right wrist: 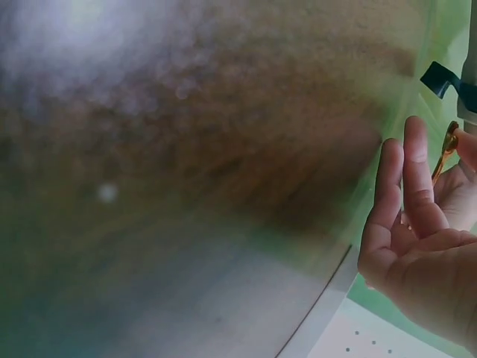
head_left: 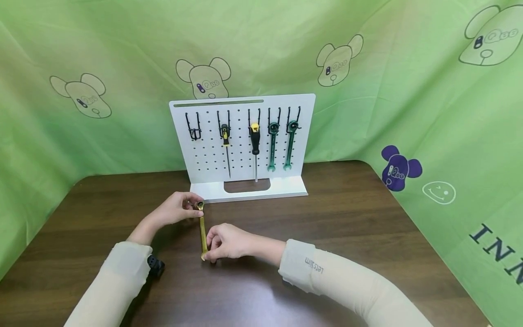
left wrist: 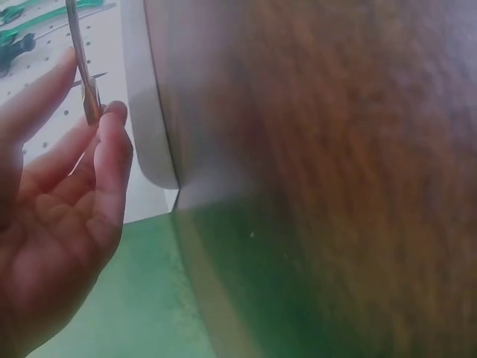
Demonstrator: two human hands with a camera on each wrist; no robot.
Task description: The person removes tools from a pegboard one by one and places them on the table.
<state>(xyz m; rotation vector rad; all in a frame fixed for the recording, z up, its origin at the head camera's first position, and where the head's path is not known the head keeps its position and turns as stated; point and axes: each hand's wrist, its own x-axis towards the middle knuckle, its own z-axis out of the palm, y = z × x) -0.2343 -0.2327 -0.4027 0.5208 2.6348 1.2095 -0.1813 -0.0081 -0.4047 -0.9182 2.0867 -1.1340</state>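
A gold-coloured combination wrench (head_left: 203,232) is held above the wooden table, its ring end toward the pegboard and its other end toward me. My left hand (head_left: 178,210) pinches it near the ring end. At the near end, my right hand (head_left: 230,241) grips it between thumb and fingers. Seen from the left wrist, the wrench (left wrist: 90,102) runs between the thumb and fingertips of the left hand (left wrist: 63,205). In the right wrist view, two fingers of the right hand (right wrist: 417,239) extend beside the wrench (right wrist: 449,145), whose grip is partly hidden.
Behind the hands stands a white pegboard (head_left: 204,159). Its hooks carry a small screwdriver (head_left: 225,136), a larger screwdriver (head_left: 255,138) and two green wrenches (head_left: 273,147). The leftmost hook pair (head_left: 194,131) bears no tool. Green printed cloth (head_left: 278,54) surrounds the table (head_left: 347,218).
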